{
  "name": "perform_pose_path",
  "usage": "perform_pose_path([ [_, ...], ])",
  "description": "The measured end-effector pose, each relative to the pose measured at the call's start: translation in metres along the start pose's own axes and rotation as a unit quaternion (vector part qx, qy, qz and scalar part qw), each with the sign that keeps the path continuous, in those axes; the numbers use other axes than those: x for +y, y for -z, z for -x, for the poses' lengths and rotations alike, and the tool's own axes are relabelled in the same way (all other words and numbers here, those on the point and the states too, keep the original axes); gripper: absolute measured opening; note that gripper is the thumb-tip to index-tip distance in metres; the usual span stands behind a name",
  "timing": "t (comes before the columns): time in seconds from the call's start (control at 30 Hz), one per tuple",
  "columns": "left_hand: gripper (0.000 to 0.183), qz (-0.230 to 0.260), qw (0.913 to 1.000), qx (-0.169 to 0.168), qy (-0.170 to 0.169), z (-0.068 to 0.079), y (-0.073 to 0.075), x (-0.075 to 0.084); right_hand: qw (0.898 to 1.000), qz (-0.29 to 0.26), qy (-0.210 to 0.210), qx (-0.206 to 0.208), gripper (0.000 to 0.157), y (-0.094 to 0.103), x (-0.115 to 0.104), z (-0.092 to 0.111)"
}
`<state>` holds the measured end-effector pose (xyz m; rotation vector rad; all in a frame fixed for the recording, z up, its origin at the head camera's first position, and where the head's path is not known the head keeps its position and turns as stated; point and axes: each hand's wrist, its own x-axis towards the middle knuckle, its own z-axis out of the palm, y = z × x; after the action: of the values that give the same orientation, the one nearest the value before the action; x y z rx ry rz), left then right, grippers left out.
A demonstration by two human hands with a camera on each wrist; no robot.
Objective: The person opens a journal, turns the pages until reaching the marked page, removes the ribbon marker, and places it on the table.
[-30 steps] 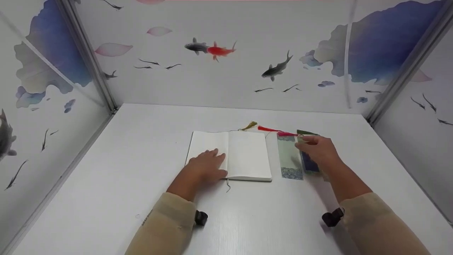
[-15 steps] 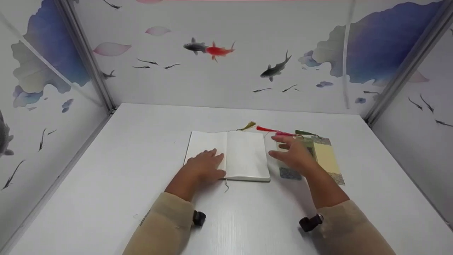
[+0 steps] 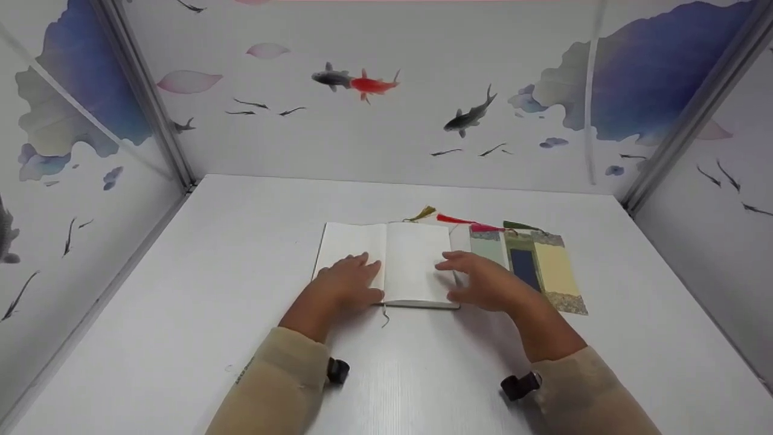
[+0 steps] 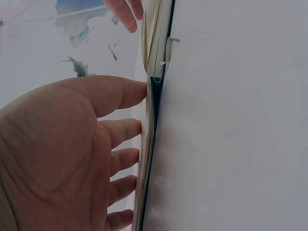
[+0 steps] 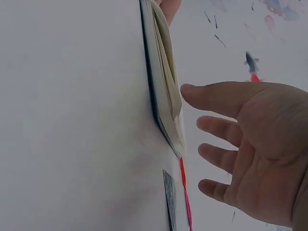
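Observation:
An open notebook (image 3: 416,260) with blank pages lies on the white table. My left hand (image 3: 344,283) rests on its left page, fingers spread; in the left wrist view the fingertips (image 4: 127,156) touch the paper. Over the notebook's right edge hovers my right hand (image 3: 489,283), holding nothing. A small gap separates its fingers (image 5: 214,156) from the page in the right wrist view. Beside it lie three tasselled bookmarks: a pale green one (image 3: 486,243), partly hidden by the hand, a green one with a dark blue panel (image 3: 524,267), and a yellow one (image 3: 557,266).
Red (image 3: 454,219), pink (image 3: 486,228) and dark green (image 3: 520,226) tassels lie along the bookmarks' top ends. A gold tassel (image 3: 424,212) sits behind the notebook. A ribbon (image 3: 384,316) hangs from its front edge. Printed walls (image 3: 386,133) enclose the table (image 3: 241,254).
My right hand has moved left, from above the bookmarks to above the right page's edge, and its fingers have spread. My left hand has stayed on the left page.

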<state>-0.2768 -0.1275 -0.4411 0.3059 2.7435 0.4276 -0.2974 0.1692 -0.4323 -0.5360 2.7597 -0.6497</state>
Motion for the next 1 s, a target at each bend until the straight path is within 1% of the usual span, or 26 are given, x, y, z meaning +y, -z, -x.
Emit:
perform_pose_path([
  [0.13, 0.074, -0.003, 1.0000, -0.001, 0.000, -0.0013, -0.0018, -0.0010, 0.999, 0.046, 0.028, -0.005, 0.061, -0.0051, -0.0011, 0.0007],
  [0.3, 0.074, -0.011, 0.9999, 0.006, -0.002, -0.0040, -0.0049, -0.0012, 0.997, 0.066, 0.041, -0.024, 0.052, -0.0086, 0.0009, 0.0003],
  [0.4, 0.074, -0.013, 0.9999, 0.007, -0.001, -0.0049, -0.0055, -0.0014, 0.996, 0.065, 0.046, -0.042, 0.047, -0.0092, 0.0025, 0.0008],
  [0.5, 0.074, -0.012, 0.9999, 0.006, 0.001, -0.0060, -0.0049, -0.0018, 0.995, 0.071, 0.053, -0.052, 0.046, -0.0090, 0.0029, 0.0019],
  [0.6, 0.074, -0.014, 0.9999, 0.005, 0.000, -0.0065, -0.0040, -0.0018, 0.994, 0.084, 0.055, -0.050, 0.047, -0.0087, 0.0024, 0.0027],
  [0.7, 0.073, -0.015, 0.9999, 0.006, -0.002, -0.0055, -0.0038, -0.0017, 0.994, 0.089, 0.049, -0.050, 0.049, -0.0088, 0.0015, 0.0032],
  [0.87, 0.073, -0.011, 0.9999, 0.007, -0.005, -0.0029, -0.0023, -0.0008, 0.996, 0.066, 0.028, -0.049, 0.059, -0.0090, 0.0012, 0.0041],
  [0.93, 0.073, -0.009, 0.9999, 0.005, -0.003, -0.0022, -0.0014, -0.0003, 0.997, 0.062, 0.031, -0.047, 0.059, -0.0083, 0.0024, 0.0042],
  [1.0, 0.074, -0.007, 1.0000, 0.003, 0.001, -0.0019, -0.0007, -0.0001, 0.996, 0.065, 0.042, -0.047, 0.057, -0.0074, 0.0045, 0.0040],
])
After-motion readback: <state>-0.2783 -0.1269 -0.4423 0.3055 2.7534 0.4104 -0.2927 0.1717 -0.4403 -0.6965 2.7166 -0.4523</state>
